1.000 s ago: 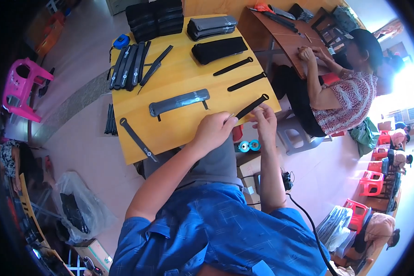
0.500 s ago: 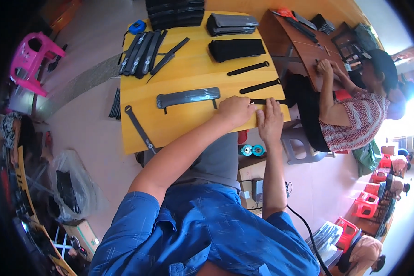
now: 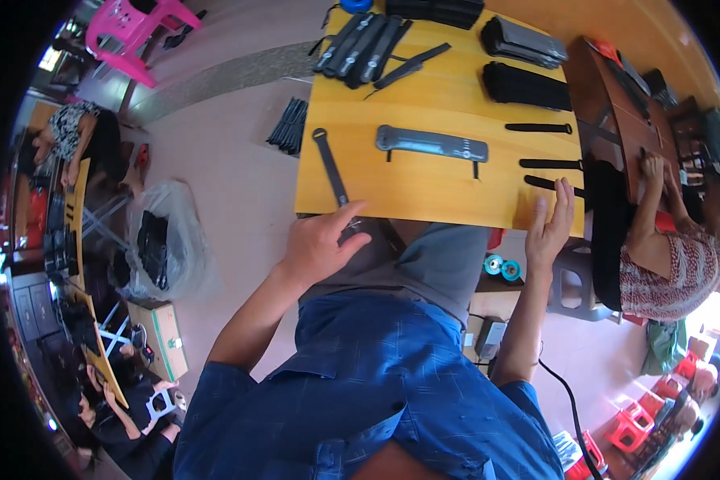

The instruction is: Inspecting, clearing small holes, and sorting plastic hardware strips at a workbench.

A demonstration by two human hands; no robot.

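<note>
At the table's front left corner my left hand [image 3: 320, 246] is open, thumb and forefinger apart. Its forefinger lies by the lower end of a long grey strap [image 3: 330, 168] with a ring at its top; whether they touch I cannot tell. My right hand [image 3: 548, 232] is stretched out with nothing in it at the front right edge, fingertips by a black strap [image 3: 542, 182]. Two more black straps, an upper one [image 3: 536, 128] and a lower one [image 3: 548, 164], lie above it. Mid-table is a grey packed bundle [image 3: 432, 145] in clear film, two dark tabs below it.
Grey strap bundles [image 3: 360, 52], a loose dark strap [image 3: 412, 66] and black stacks [image 3: 528, 86] fill the back of the yellow table [image 3: 448, 192]. A person [image 3: 664, 272] sits at a brown table on the right. A plastic bag [image 3: 164, 240] stands on the floor at left.
My left hand has moved left, from the black strap to the grey strap's end. My right hand stays by the black strap at the right edge. The whole view has shifted.
</note>
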